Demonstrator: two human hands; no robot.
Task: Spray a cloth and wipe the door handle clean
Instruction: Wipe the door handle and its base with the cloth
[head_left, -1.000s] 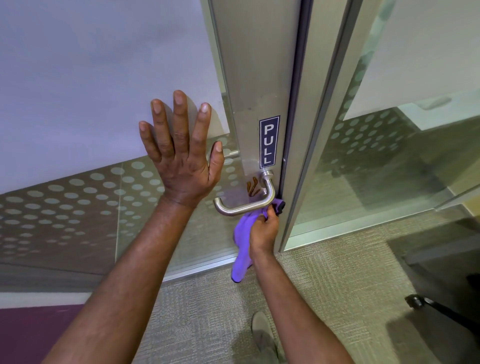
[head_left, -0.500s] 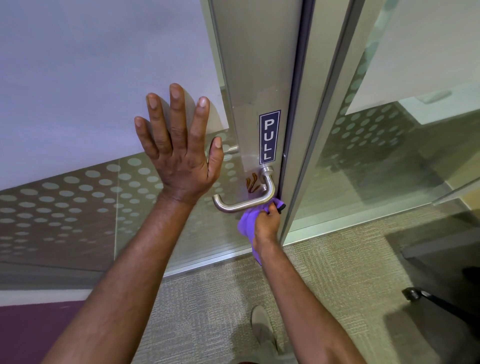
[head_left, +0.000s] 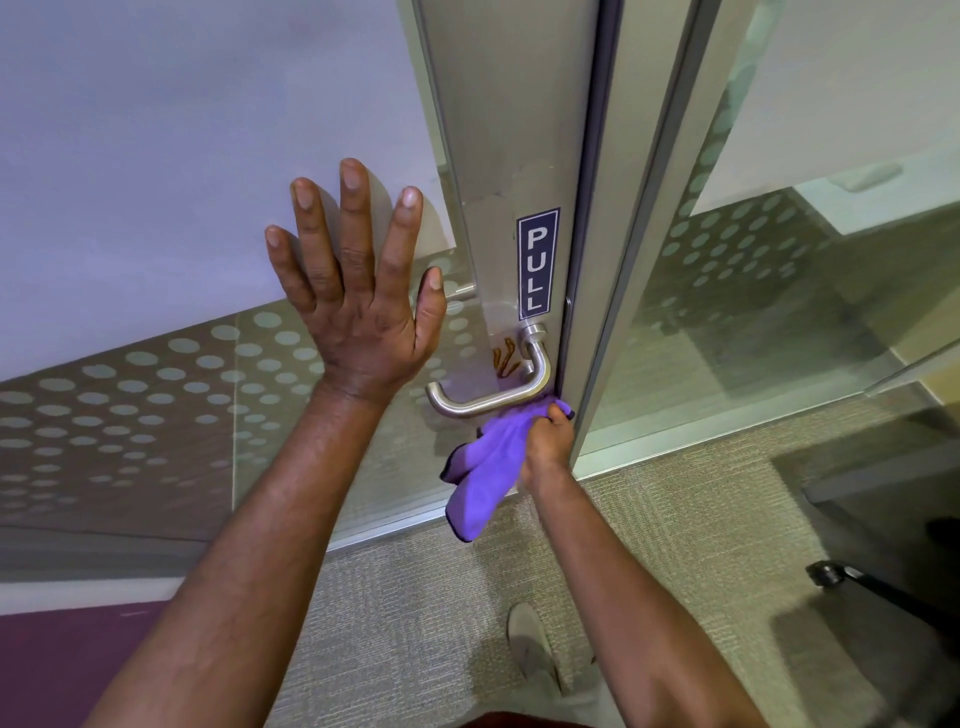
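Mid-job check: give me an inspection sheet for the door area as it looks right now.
Surface: metal door stile with brown smears beside the lever base.
Job's things: door handle, lever type; purple cloth bunched under its right end. No spray bottle in view.
Clutter: nothing seen.
Grippers: left hand flat and spread on the glass panel; right hand closed on the cloth.
Cables: nothing seen.
Surroundings: PULL sign, carpet, a shoe, a dark chair caster at right.

Brushed matt metal handle (head_left: 485, 402) — soft purple cloth (head_left: 485, 467) — frosted, dotted glass door (head_left: 156, 389), rough carpet (head_left: 415, 597).
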